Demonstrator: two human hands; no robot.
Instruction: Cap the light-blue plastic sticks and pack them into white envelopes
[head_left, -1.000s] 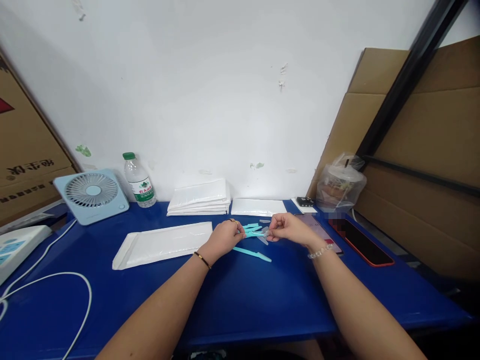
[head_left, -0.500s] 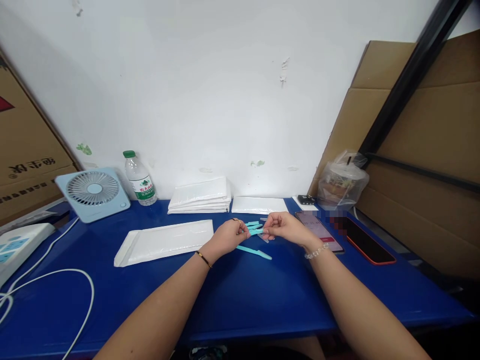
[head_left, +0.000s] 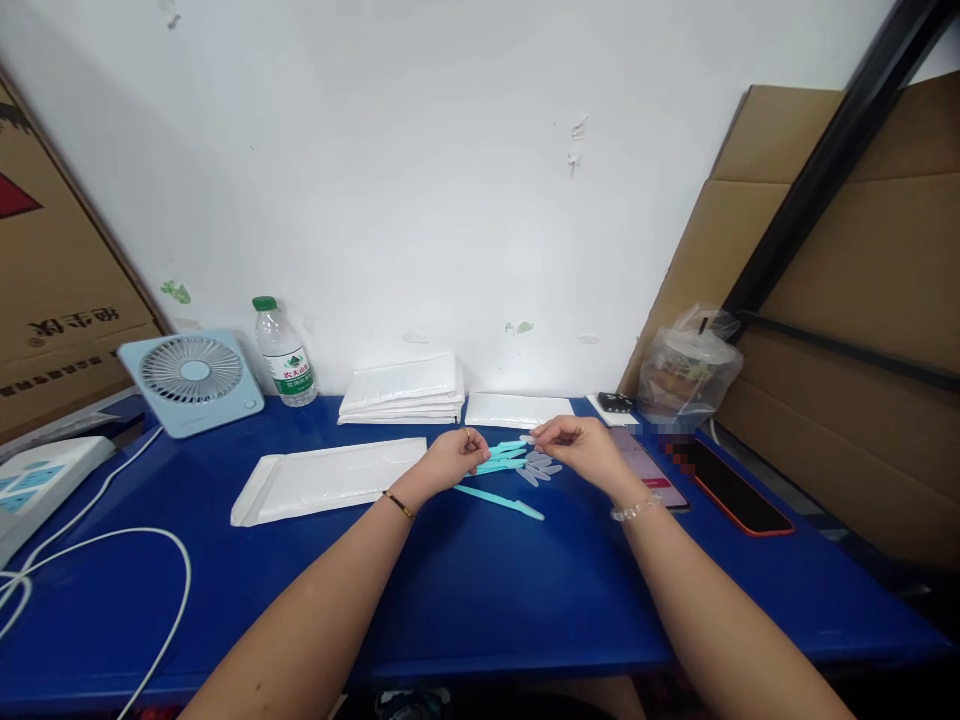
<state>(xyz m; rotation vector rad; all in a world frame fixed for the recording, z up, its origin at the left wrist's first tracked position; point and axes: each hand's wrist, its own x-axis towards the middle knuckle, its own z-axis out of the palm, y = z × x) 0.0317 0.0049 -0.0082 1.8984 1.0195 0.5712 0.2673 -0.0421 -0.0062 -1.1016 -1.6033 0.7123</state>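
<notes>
My left hand (head_left: 459, 460) is closed, its thumb and fingertips at the near ends of several teal eyebrow razors (head_left: 504, 462). It seems to grip one of them; fingers partly cover the handles. My right hand (head_left: 581, 452) pinches a small translucent blade cap (head_left: 527, 439) close to the tip of the upper razor. Whether cap and razor touch I cannot tell. Several translucent caps (head_left: 541, 468) lie fanned out on the table under my right fingertips. One separate teal razor (head_left: 499, 501) lies nearer to me, its broad end pointing right.
A white padded envelope (head_left: 330, 480) lies to the left. Behind are stacked envelopes (head_left: 405, 388) and another envelope (head_left: 517, 409). A water bottle (head_left: 285, 355) and blue fan (head_left: 195, 380) stand back left. Two phones (head_left: 652, 470) (head_left: 739, 488) and a bagged cup (head_left: 686, 370) are right.
My hands have moved apart: the left went slightly left, the right slightly up and right. The fan of translucent caps, mostly covered before, now shows between them.
</notes>
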